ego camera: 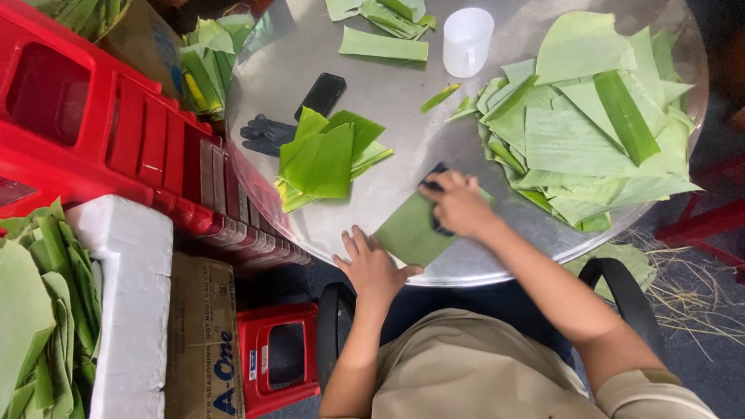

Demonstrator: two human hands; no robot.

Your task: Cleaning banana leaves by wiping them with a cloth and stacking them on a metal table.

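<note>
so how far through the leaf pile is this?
Done: a small stack of folded green leaf pieces lies at the table's middle. In hand: the left hand pins one leaf piece at the table edge while the right hand presses a dark cloth or pad on it, seemingly wiping. Left: the big heap of leaves at right, far larger than the stack.

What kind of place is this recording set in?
Probably a small food-prep or leaf-processing workspace: a round metal table piled with cut banana leaves, stacked red plastic stools and a foam box of more leaves beside it.
</note>
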